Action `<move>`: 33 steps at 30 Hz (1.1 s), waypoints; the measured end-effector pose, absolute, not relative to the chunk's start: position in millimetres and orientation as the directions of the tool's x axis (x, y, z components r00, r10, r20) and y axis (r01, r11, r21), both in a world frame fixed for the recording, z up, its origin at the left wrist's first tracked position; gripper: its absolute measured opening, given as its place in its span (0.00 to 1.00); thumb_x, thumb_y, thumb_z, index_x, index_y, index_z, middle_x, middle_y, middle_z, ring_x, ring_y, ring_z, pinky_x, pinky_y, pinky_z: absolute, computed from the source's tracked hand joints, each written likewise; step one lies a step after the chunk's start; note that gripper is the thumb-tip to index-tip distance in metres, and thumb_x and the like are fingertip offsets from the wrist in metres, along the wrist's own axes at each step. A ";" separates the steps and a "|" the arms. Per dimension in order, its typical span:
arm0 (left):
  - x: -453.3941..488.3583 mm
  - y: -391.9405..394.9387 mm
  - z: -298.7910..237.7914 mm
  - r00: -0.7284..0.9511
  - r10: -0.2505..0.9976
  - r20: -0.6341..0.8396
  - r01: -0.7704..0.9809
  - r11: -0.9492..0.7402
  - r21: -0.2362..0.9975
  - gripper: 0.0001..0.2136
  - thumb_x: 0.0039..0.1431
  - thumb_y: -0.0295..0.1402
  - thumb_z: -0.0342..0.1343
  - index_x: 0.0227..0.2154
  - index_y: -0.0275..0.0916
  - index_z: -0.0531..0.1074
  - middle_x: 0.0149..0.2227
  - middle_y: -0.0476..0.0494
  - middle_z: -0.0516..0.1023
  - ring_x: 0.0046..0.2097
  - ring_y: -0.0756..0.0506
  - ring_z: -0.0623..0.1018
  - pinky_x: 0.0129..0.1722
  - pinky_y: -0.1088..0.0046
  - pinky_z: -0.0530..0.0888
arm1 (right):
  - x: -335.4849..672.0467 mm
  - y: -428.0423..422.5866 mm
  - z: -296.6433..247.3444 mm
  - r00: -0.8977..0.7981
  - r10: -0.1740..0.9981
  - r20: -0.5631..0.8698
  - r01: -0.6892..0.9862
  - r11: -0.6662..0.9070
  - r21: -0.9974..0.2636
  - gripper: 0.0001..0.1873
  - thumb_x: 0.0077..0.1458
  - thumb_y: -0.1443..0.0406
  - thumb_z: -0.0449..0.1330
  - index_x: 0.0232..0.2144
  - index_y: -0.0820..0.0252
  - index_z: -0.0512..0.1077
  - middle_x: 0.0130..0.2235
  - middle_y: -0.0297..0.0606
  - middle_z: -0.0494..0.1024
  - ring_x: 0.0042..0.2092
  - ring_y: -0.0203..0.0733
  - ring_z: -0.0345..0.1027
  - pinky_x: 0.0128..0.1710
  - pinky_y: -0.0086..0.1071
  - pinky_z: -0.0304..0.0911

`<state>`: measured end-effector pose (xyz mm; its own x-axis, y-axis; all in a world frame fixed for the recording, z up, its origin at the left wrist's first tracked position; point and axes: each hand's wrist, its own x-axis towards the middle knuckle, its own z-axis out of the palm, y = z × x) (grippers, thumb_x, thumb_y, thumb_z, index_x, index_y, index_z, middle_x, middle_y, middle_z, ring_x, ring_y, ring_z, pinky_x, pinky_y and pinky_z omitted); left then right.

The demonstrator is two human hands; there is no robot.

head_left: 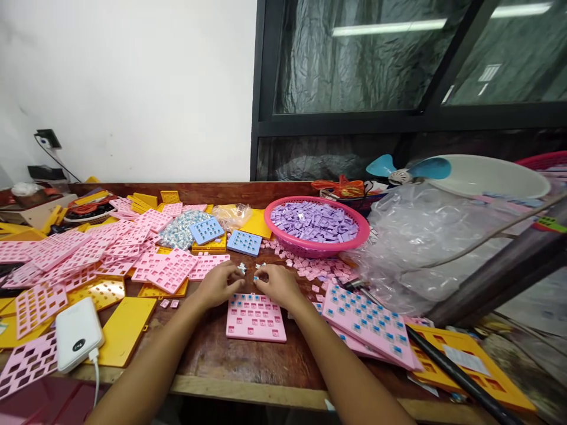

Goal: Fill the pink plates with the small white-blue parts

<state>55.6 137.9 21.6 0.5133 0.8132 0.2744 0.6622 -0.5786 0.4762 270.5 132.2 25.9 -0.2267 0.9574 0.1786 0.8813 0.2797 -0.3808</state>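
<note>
A pink plate (257, 321) with rows of square pockets lies flat on the table before me. Small blue-topped pieces fill its far row; the other pockets show only pink. Just beyond its far left corner is my left hand (220, 283), curled with thumb and fingers apart, beside small blue-and-white pieces (241, 268) on the wood. My right hand (278, 285) is over the far right corner, its thumb and forefinger pinching a small blue-and-white piece (256, 278). What these pieces are is too small to tell.
Pink plates filled with blue-topped pieces (370, 321) are stacked at right. Behind stands a pink basket (316, 251) of purple pieces, with loose pink pieces (316, 268) before it. Left are pink grids (172, 268), yellow trays (126, 330) and a white power bank (78, 333).
</note>
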 end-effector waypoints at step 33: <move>64.7 148.8 6.0 0.429 0.875 0.224 0.753 -0.483 0.446 0.05 0.62 0.32 0.56 0.37 0.40 0.75 0.37 0.43 0.81 0.39 0.43 0.78 0.36 0.72 0.68 | 280.3 135.3 18.5 -0.292 0.947 0.135 0.879 0.321 -0.353 0.06 0.55 0.67 0.65 0.35 0.52 0.82 0.42 0.34 0.84 0.46 0.43 0.75 0.47 0.33 0.59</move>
<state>64.7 148.8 6.0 0.4290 0.8751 0.2240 0.7535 -0.4835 0.4456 280.3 135.3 18.5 -0.2915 0.9469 0.1354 0.8790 0.3210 -0.3526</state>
